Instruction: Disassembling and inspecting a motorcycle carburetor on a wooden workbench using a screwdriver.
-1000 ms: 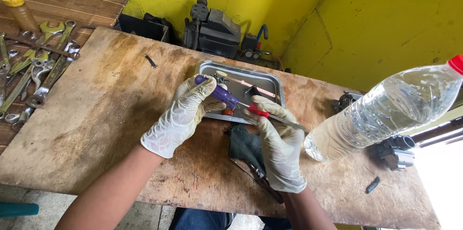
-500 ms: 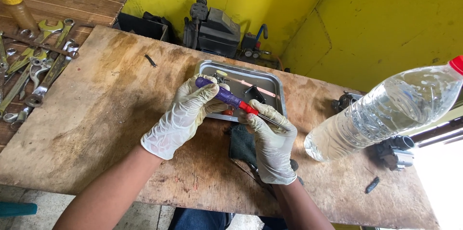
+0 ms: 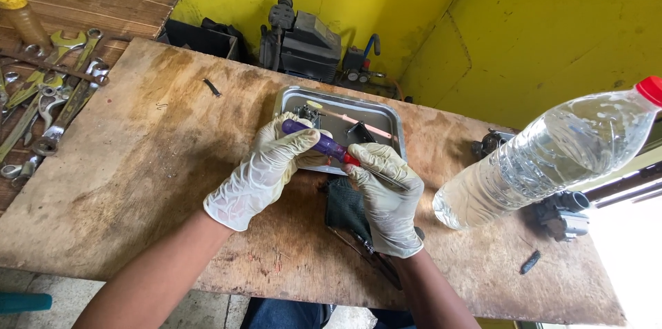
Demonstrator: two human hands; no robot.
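Left hand (image 3: 265, 167): gloved in pale latex, centre of the frame, fingers curled round the purple handle of a screwdriver (image 3: 318, 141).
Right hand (image 3: 386, 191): gloved likewise, just right of centre, closed over the screwdriver's metal shaft beyond the red collar; whether anything else sits in that fist, cannot tell.
Screwdriver: lying on a slant from upper left to lower right, spanning both hands, above the near edge of the metal tray (image 3: 386, 114).
Metal tray: rectangular, shiny, just above the hands; holding a small metal part, a thin pinkish-handled tool and a dark block.
Dark cloth (image 3: 343, 206): on the bench under and left of the right wrist.
Workbench (image 3: 138, 163): worn, stained plywood, filling the middle of the frame.
Water bottle (image 3: 545, 156): clear plastic, red cap, tilted large at the right edge.
Wrenches (image 3: 52, 98): spread on a slatted table at the far left.
Yellow-capped bottle (image 3: 21, 12): upper left corner.
Dark machine (image 3: 300, 43): behind the bench, top centre, against the yellow wall (image 3: 538, 32).
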